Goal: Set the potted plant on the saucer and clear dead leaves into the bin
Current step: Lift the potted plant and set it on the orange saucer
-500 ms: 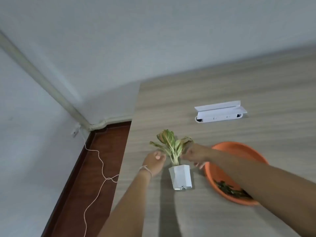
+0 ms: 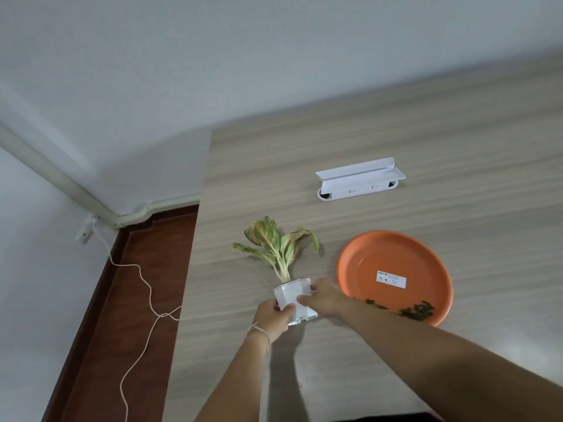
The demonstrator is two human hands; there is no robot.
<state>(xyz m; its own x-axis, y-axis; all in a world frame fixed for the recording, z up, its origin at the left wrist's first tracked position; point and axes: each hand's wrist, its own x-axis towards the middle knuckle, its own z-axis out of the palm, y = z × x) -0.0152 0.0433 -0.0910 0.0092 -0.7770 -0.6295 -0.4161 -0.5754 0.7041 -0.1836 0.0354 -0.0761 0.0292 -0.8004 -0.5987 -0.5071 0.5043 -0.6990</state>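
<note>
Left hand (image 2: 272, 318): fingers wrapped on the pot's left side.
Right hand (image 2: 324, 300): fingers pressed to its right side.
Pot (image 2: 294, 296): on the bench (image 2: 457, 132), beside the saucer (image 2: 426, 257).
Leaves (image 2: 417, 310): in the saucer.

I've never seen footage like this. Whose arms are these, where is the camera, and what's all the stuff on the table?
There is no machine here: a person wears a wide-angle camera on the head, looking forward and down, so the arms reach in from the bottom of the picture. The left hand and right hand both grip a small white pot holding a plant with yellowing, drooping leaves. The pot stands on a wooden table, not yet on the orange saucer beside it to the right. The saucer has a white sticker and some dark leaf scraps near its front rim. Farther back lies a white folded object; I can't tell what it is. No bin is in view.
</note>
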